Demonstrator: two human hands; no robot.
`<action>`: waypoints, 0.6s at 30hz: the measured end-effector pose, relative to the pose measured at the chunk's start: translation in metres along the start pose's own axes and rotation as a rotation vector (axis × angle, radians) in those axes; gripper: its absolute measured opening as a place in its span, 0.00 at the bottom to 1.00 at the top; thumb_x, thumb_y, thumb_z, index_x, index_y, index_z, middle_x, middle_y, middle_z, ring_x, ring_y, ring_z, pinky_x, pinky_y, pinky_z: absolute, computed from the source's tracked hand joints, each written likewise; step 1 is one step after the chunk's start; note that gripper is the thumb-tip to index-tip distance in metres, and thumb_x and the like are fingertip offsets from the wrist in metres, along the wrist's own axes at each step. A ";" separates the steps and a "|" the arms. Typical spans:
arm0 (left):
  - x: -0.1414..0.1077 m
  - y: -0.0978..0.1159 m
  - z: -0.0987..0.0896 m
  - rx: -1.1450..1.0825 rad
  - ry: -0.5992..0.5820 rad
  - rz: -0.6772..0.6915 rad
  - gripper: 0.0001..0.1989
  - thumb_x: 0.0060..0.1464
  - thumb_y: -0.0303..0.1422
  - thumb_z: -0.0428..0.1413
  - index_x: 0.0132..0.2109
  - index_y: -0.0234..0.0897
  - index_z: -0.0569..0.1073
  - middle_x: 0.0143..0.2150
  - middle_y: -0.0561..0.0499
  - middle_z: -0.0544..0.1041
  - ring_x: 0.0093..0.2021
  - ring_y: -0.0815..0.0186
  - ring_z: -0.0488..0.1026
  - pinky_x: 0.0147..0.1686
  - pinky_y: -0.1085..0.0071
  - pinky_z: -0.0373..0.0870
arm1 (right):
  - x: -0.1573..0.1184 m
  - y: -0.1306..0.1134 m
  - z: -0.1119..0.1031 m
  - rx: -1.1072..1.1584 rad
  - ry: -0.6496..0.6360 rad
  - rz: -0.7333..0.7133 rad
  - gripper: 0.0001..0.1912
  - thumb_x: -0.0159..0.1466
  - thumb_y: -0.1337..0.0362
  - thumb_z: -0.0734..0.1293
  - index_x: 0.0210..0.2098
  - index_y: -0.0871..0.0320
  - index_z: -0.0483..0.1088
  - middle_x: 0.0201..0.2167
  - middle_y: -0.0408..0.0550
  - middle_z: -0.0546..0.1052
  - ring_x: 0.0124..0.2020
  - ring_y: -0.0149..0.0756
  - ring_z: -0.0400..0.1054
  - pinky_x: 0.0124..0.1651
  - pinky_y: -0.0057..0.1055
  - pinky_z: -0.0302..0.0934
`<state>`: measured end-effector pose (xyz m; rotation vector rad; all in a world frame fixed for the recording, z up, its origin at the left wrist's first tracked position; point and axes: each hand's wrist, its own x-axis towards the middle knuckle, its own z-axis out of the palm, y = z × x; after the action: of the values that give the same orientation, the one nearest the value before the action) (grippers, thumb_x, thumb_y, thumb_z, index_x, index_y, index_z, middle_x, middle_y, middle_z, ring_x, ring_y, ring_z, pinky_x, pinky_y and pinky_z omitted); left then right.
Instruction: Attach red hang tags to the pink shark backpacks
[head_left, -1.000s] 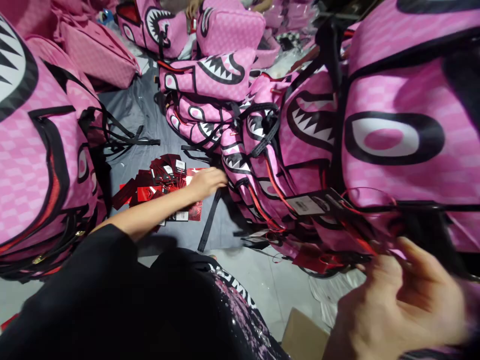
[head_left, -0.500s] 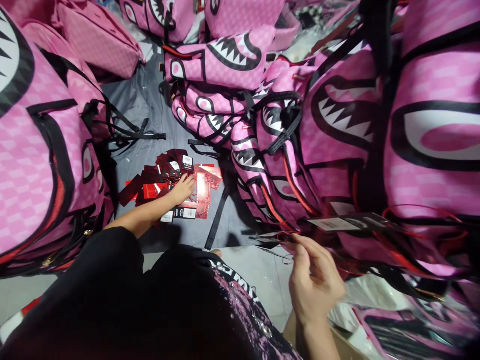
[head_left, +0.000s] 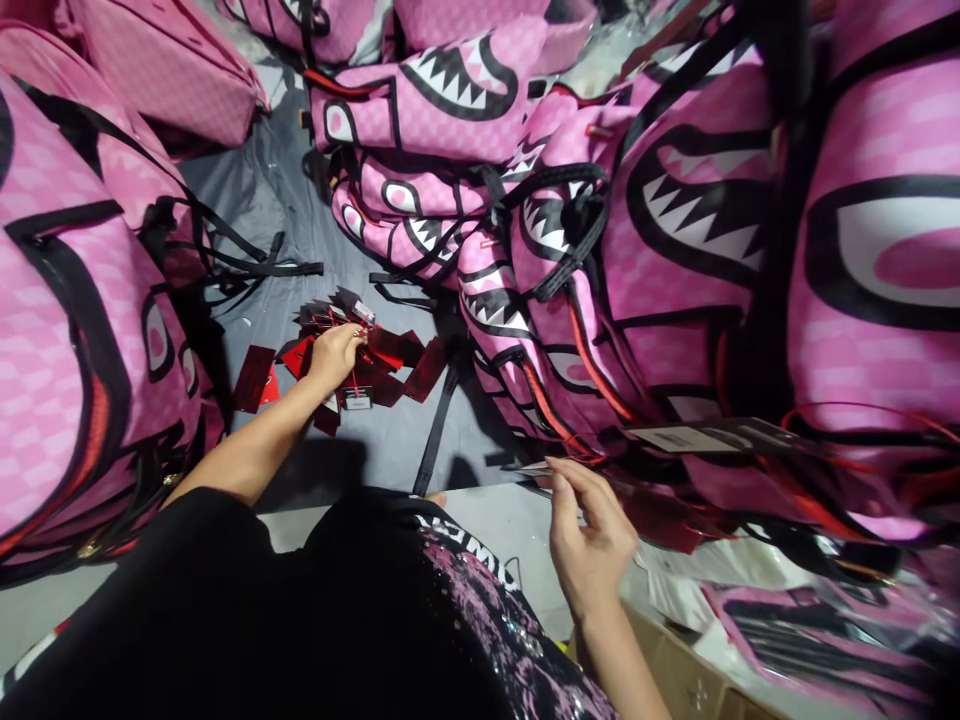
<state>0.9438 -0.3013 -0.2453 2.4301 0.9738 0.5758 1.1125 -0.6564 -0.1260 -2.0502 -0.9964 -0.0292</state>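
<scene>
My left hand [head_left: 337, 352] is closed on the red strings of a bunch of red and black hang tags [head_left: 386, 385], which fan out around its fingertips over the grey sheet. Some tags show white barcode labels. In a pinch, my right hand [head_left: 596, 530] holds a thin hang tag [head_left: 534, 468], seen nearly edge-on beside the pink backpacks at right. Just past that hand, another black hang tag [head_left: 690, 438] with a white label and a red string lies against a pink shark-mouth backpack [head_left: 697, 215].
A pink backpack [head_left: 60, 330] stands close on the left, its black straps trailing onto the grey sheet [head_left: 262, 190]. More backpacks [head_left: 442, 100] are stacked at the back. At lower right are a cardboard box [head_left: 675, 660] and plastic-wrapped pink goods [head_left: 795, 640].
My left hand has closed and gathered the spread tags into a bunch, moving slightly left and up in view. My right hand has shifted left, still pinching its tag.
</scene>
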 end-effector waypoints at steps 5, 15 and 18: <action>0.008 0.009 -0.034 -0.373 0.281 -0.199 0.10 0.63 0.36 0.49 0.36 0.38 0.71 0.27 0.55 0.75 0.29 0.69 0.73 0.38 0.72 0.68 | 0.001 0.003 0.010 0.036 -0.030 -0.007 0.07 0.67 0.68 0.64 0.39 0.58 0.75 0.37 0.50 0.79 0.40 0.36 0.73 0.44 0.35 0.69; 0.008 0.020 -0.102 -0.957 0.669 -0.129 0.11 0.64 0.39 0.55 0.36 0.37 0.66 0.19 0.61 0.63 0.21 0.75 0.65 0.32 0.74 0.70 | -0.006 0.038 0.045 0.001 -0.293 0.080 0.13 0.69 0.59 0.60 0.40 0.58 0.74 0.38 0.52 0.78 0.38 0.38 0.74 0.40 0.34 0.68; 0.008 0.038 -0.128 -1.004 0.742 -0.038 0.10 0.65 0.35 0.54 0.37 0.35 0.65 0.19 0.62 0.64 0.21 0.77 0.65 0.32 0.75 0.71 | -0.011 0.051 0.064 -0.018 -0.445 0.105 0.15 0.69 0.58 0.58 0.41 0.59 0.74 0.41 0.53 0.78 0.41 0.40 0.74 0.43 0.36 0.68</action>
<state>0.9007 -0.2873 -0.1194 1.2920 0.6916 1.5563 1.1188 -0.6364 -0.2053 -2.1708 -1.1504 0.4934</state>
